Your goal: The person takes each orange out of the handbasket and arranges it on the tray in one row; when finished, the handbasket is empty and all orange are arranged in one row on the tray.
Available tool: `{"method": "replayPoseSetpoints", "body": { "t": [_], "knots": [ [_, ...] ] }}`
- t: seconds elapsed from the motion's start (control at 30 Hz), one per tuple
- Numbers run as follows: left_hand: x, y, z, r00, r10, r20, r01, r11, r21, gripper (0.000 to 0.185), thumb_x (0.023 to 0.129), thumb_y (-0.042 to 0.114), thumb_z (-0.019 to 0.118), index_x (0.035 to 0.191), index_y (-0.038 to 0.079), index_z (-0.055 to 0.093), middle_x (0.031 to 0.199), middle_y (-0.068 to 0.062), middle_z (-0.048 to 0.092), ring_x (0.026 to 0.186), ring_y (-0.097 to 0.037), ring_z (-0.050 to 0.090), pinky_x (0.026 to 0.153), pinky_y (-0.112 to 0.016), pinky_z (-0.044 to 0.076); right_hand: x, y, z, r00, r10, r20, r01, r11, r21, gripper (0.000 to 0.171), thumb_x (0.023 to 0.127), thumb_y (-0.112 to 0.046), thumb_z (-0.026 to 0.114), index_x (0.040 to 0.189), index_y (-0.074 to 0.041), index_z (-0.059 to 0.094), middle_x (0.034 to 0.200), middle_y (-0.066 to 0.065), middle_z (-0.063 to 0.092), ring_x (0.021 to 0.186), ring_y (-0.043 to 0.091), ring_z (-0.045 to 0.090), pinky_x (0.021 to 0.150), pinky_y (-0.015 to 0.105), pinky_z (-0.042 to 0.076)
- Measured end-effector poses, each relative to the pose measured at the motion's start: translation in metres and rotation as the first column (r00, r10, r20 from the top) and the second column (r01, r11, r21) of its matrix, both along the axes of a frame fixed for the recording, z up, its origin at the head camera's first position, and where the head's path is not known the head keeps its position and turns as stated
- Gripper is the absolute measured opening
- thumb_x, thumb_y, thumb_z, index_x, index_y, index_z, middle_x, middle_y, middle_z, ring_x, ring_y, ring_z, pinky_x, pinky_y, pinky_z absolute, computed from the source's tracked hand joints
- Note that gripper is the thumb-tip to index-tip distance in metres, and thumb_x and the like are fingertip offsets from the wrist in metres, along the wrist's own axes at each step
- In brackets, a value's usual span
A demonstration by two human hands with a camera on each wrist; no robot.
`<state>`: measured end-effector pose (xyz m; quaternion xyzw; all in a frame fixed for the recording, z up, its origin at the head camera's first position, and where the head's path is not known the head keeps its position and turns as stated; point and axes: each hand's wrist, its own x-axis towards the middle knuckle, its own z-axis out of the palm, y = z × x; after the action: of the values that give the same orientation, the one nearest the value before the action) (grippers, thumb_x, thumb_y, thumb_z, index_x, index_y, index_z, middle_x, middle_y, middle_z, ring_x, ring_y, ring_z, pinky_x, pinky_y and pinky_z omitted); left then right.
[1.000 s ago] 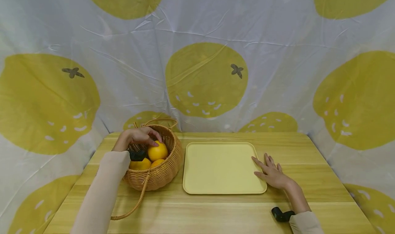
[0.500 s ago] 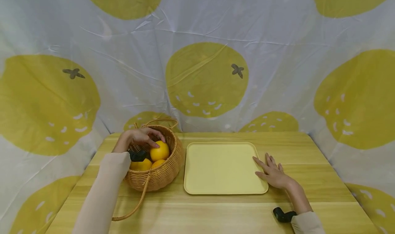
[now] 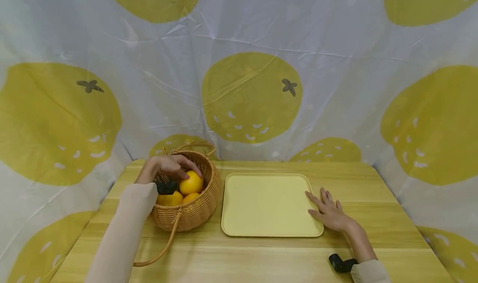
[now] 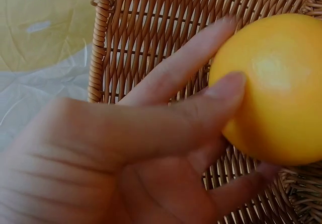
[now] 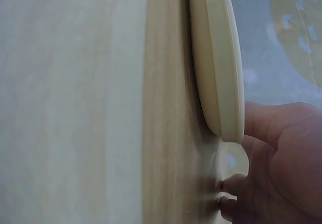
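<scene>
A yellow-orange round fruit, like an orange (image 3: 191, 182), sits among others inside the wicker basket (image 3: 203, 213) at the left. Reaching in from above, my left hand (image 3: 172, 167) has thumb and fingers around it. In the left wrist view the thumb (image 4: 226, 88) presses the near side of the orange (image 4: 274, 88), while other fingers pass behind and beneath it. My right hand (image 3: 332, 214) lies with spread fingers at the right edge of the pale yellow tray (image 3: 269, 204), thumb and forefinger over its rim. The right wrist view has the tray's corner (image 5: 221, 83) beside this hand (image 5: 287, 163).
Two more oranges (image 3: 169, 199) show at the basket's front. A rope handle (image 3: 164, 252) hangs onto the wooden table (image 3: 239, 260), and another handle (image 3: 198, 144) stands at the back. A curtain with a fruit print (image 3: 250, 96) closes off the back and sides.
The fingers of my left hand have slid a little further over the far side of the orange. The right hand and the tray keep their places.
</scene>
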<state>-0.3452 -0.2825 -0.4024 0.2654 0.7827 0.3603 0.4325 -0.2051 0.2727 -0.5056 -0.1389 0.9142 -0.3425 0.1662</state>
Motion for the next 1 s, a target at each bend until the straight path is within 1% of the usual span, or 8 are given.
{"method": "replayPoseSetpoints", "body": {
  "t": [0.13,0.23,0.37,0.5,0.6,0.83,0.9,1.0],
  "knots": [
    [-0.0001,0.004,0.0,0.998,0.04,-0.047,-0.041,0.999,-0.024,0.051,0.104,0.009,0.058,0.153,-0.003,0.047,0.162,-0.026,0.038,0.142,-0.032,0.047,0.099,-0.028,0.052,0.003,0.0025,0.0001,1.0,-0.009,-0.002,0.009,1.0,-0.012,0.066,0.11,-0.031,0.05,0.164,-0.003,0.024,0.163,0.041,-0.017,0.15,0.062,-0.019,0.109,0.081,-0.021],
    [-0.0001,0.0051,0.0011,0.995,0.046,-0.088,-0.05,0.998,-0.04,0.051,0.103,0.01,0.061,0.152,0.0,0.05,0.163,-0.024,0.039,0.15,-0.041,0.038,0.103,-0.029,0.051,0.0034,0.0039,-0.0005,1.0,-0.011,-0.004,0.011,1.0,-0.017,0.066,0.11,-0.031,0.049,0.164,-0.003,0.024,0.164,0.04,-0.018,0.15,0.061,-0.02,0.109,0.08,-0.021],
    [0.0004,0.0043,0.0033,0.993,0.028,-0.117,-0.032,0.999,-0.027,0.047,0.102,0.006,0.062,0.148,-0.001,0.054,0.158,-0.024,0.047,0.149,-0.038,0.041,0.101,-0.024,0.052,0.0019,0.0049,-0.0022,1.0,-0.005,-0.013,0.004,1.0,-0.031,0.067,0.11,-0.033,0.049,0.164,-0.005,0.022,0.164,0.04,-0.019,0.15,0.061,-0.022,0.109,0.08,-0.022],
    [0.0004,0.0024,0.0031,0.997,0.033,-0.074,-0.033,0.999,-0.003,0.046,0.102,0.003,0.06,0.147,-0.003,0.054,0.156,-0.025,0.049,0.134,-0.025,0.054,0.095,-0.021,0.053,0.0009,0.0057,-0.0034,0.999,0.008,-0.036,-0.01,0.998,-0.058,0.066,0.11,-0.032,0.05,0.165,-0.008,0.022,0.162,0.042,-0.019,0.149,0.062,-0.023,0.107,0.08,-0.025],
    [0.0004,0.0002,0.0018,0.996,0.067,-0.053,-0.068,0.998,-0.015,0.048,0.102,0.003,0.061,0.149,-0.002,0.053,0.158,-0.025,0.047,0.127,-0.018,0.056,0.092,-0.022,0.054,0.0002,0.0053,-0.0035,0.999,0.014,-0.04,-0.017,0.998,-0.062,0.066,0.11,-0.032,0.05,0.165,-0.008,0.022,0.162,0.042,-0.019,0.148,0.062,-0.022,0.106,0.08,-0.025],
    [0.0008,-0.0023,-0.0026,0.986,0.103,-0.132,-0.108,0.994,-0.032,0.048,0.099,0.009,0.068,0.145,0.001,0.058,0.151,-0.021,0.055,0.129,-0.023,0.059,0.092,-0.024,0.057,-0.0016,0.0016,-0.0008,1.0,-0.004,0.006,0.004,1.0,-0.008,0.067,0.11,-0.033,0.05,0.165,-0.006,0.022,0.165,0.037,-0.019,0.152,0.058,-0.021,0.11,0.079,-0.022],
    [0.0008,-0.0022,-0.0036,0.986,0.114,-0.121,-0.118,0.993,-0.023,0.047,0.098,0.009,0.069,0.144,0.001,0.06,0.151,-0.02,0.056,0.132,-0.024,0.058,0.094,-0.025,0.057,-0.0015,0.001,0.0,1.0,-0.004,0.01,0.004,1.0,-0.005,0.067,0.11,-0.033,0.05,0.165,-0.006,0.023,0.165,0.037,-0.019,0.152,0.058,-0.021,0.11,0.079,-0.022],
    [0.0017,-0.0019,-0.0039,0.988,0.138,-0.068,-0.14,0.989,-0.037,0.048,0.099,0.012,0.07,0.145,0.005,0.06,0.154,-0.019,0.054,0.131,-0.024,0.06,0.097,-0.03,0.058,-0.0012,0.001,0.0001,1.0,-0.006,0.012,0.006,1.0,-0.008,0.067,0.11,-0.033,0.05,0.165,-0.005,0.022,0.165,0.037,-0.019,0.151,0.058,-0.021,0.11,0.079,-0.022]
  ]
}}
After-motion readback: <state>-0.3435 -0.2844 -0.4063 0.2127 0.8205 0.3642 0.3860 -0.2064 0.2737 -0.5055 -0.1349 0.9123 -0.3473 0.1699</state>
